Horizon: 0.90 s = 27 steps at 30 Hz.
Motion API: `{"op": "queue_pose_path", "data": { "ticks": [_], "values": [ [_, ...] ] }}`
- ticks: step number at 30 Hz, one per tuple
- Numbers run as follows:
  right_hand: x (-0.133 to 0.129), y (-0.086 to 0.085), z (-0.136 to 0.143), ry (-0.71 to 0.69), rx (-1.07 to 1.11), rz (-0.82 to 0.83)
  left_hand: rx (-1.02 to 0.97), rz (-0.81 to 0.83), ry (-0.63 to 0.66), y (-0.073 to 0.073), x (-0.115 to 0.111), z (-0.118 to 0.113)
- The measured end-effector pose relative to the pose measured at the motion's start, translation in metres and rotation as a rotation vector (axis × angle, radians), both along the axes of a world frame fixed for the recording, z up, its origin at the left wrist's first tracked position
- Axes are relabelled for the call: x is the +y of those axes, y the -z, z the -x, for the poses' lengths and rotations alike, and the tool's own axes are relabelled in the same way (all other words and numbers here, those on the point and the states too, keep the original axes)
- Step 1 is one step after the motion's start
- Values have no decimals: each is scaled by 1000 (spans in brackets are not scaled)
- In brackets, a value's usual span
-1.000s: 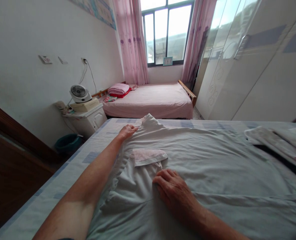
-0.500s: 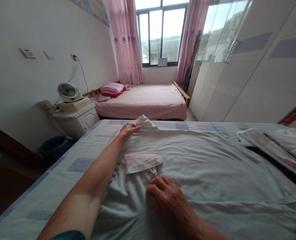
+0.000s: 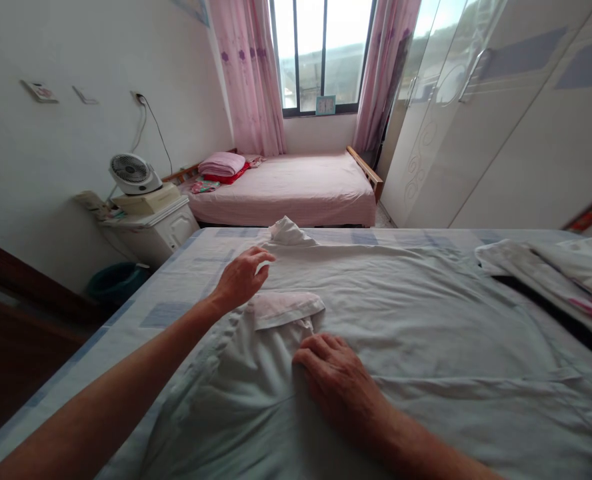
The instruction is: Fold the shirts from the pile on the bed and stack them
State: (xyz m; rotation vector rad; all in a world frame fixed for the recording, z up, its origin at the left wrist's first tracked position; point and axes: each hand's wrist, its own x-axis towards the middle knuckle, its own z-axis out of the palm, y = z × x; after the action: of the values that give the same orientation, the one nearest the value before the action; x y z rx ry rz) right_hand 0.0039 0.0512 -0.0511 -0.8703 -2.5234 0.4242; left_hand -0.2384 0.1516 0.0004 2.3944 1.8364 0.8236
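Note:
A pale grey-green garment [image 3: 401, 300], which looks like a shirt, lies spread and wrinkled over the bed in front of me. My left hand [image 3: 246, 273] hovers just above its left side, fingers apart and slightly bent, holding nothing. Beyond those fingers, a whitish bunched corner [image 3: 290, 232] of the cloth sticks up. My right hand [image 3: 333, 373] rests on the garment's near part with fingers curled down into the fabric; the fingertips are hidden. Between the hands, a pale pinkish flap [image 3: 287, 310] with a light border lies folded over the garment.
The near bed has a blue-and-white patterned sheet [image 3: 166, 313]. On it at right lie piled clothes [image 3: 551, 273]. A second bed with a pink sheet [image 3: 296, 193] stands beyond. To the left are a fan [image 3: 133, 175] on a cabinet [image 3: 169, 233] and a bin [image 3: 119, 283]; white wardrobe doors [image 3: 516, 133] line the right.
My left hand has let go of the cloth by the bunched corner, lifted and drawn back left and nearer. My right hand stays in place on the garment. The view has tilted slightly down.

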Motion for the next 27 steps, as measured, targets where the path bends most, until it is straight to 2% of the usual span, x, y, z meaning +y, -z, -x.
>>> {"op": "queue_pose_path", "data": {
  "ticks": [3, 6, 9, 11, 14, 17, 19, 23, 27],
  "values": [
    [1, -2, 0, -7, -1, -15, -108, 41, 25, -6, -70, 2],
    [1, -3, 0, -20, 5, -26, -177, 69, 98, -1, -133, -6],
    [2, -3, -2, -41, 41, -11, -139, 95, 214, 10, -181, -19],
    [4, -6, -4, -48, 90, 34, -59, 113, 289, 18, -202, -28],
    [15, -21, -3, 6, 125, 57, 52, 85, 360, 25, -217, -39],
    [32, -40, 8, 48, 1, -95, 116, 55, 389, 29, -219, -50],
    [44, -47, 20, 8, -129, -177, 141, 71, 389, 32, -216, -57],
    [62, -43, 45, -74, -326, -189, 166, 134, 387, 42, -210, -65],
    [72, -36, 58, -6, -386, -201, 169, 170, 405, 48, -208, -64]
  ]
}}
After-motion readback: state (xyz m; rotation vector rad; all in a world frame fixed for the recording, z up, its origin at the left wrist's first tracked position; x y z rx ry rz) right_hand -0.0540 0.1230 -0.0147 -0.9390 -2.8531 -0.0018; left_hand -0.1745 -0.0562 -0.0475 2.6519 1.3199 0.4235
